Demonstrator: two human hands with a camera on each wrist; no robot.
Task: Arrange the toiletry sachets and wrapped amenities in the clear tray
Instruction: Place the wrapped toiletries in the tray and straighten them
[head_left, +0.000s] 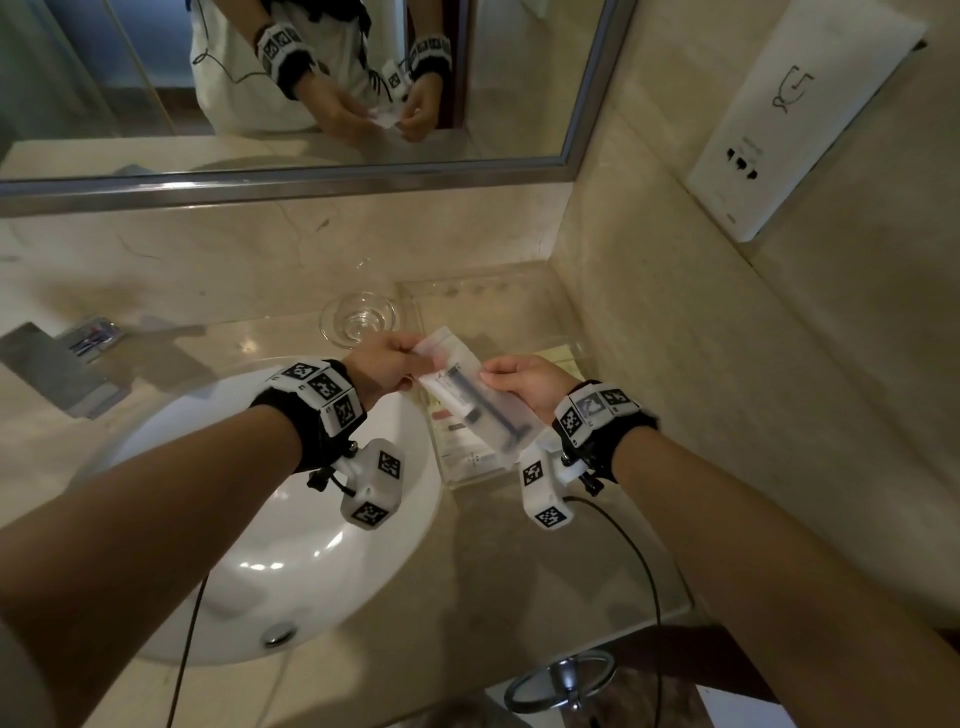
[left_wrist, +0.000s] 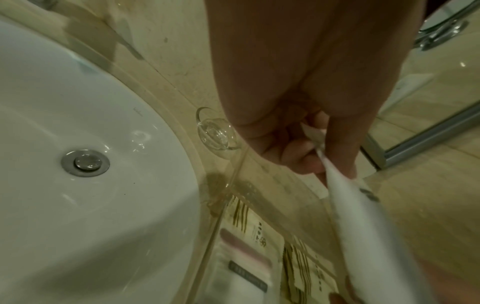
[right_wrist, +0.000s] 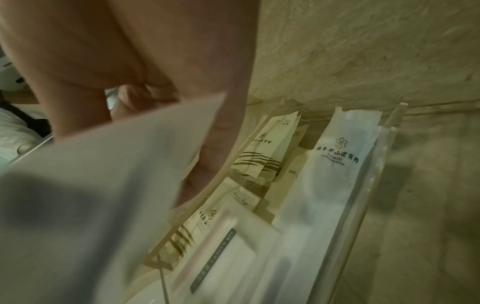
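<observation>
From the head view, your left hand (head_left: 387, 364) and right hand (head_left: 524, 387) both pinch a translucent wrapped razor packet (head_left: 470, 395) held above the clear tray (head_left: 415, 301). At your left wrist, curled fingers (left_wrist: 293, 150) clamp the packet's edge. At your right wrist, sachets (right_wrist: 265, 148) lie in the tray beneath your hand.

Black wristbands (head_left: 291, 410), white marker-printed cubes (head_left: 371, 483)

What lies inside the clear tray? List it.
Inside the clear plastic tray: a long white logo-printed sachet, cream brown-striped sachets and a white grey-labelled packet. The held packet covers the rest.
</observation>
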